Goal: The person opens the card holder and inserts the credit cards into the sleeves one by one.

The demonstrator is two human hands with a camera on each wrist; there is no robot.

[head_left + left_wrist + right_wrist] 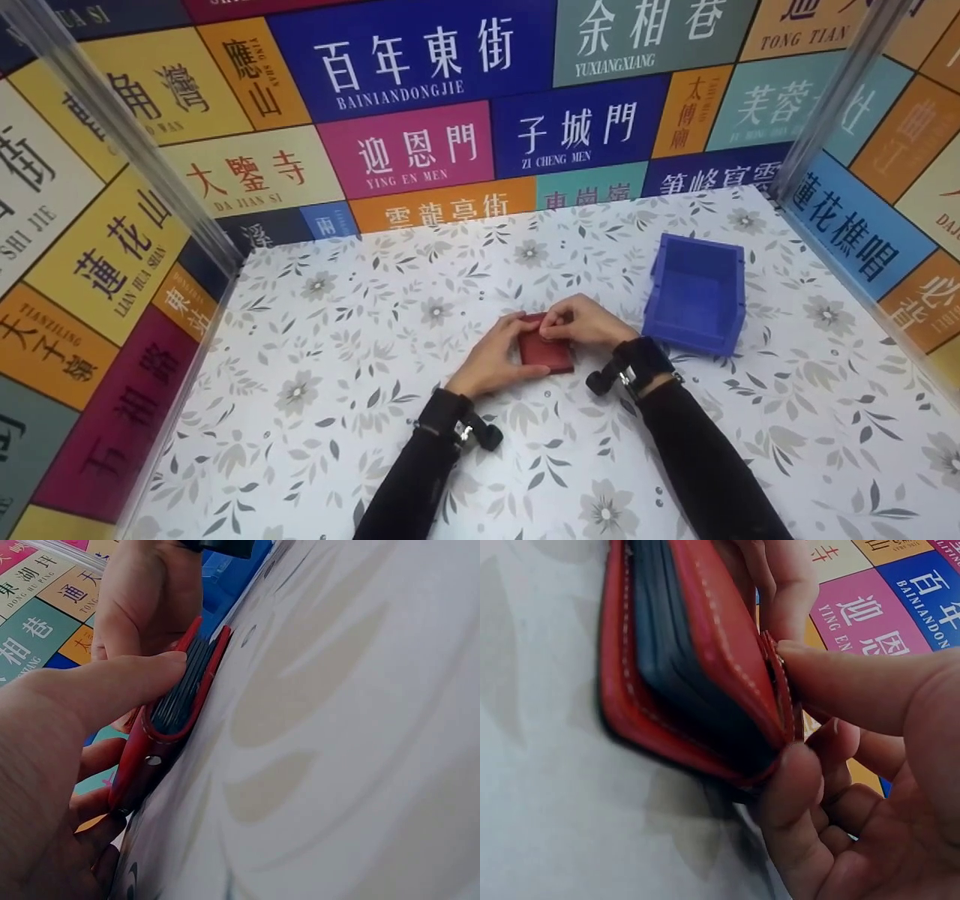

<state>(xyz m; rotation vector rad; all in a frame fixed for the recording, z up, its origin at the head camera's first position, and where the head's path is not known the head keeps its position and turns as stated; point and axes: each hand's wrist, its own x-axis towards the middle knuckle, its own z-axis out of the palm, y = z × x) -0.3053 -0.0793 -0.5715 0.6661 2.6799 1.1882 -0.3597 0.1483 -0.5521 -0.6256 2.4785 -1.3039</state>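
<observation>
Both hands hold the red wallet [545, 350] on the table [375, 450]: left hand [491, 364] curls round its side, right hand [585, 322] pinches the snap tab [778, 690]. Pulling hard may slide it toward the blue bin [694, 304] nearby.

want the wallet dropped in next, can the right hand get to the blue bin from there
Probably yes: the blue bin sits just beside the right hand, its top open, with bare table between. That hand pinches the red wallet.
</observation>
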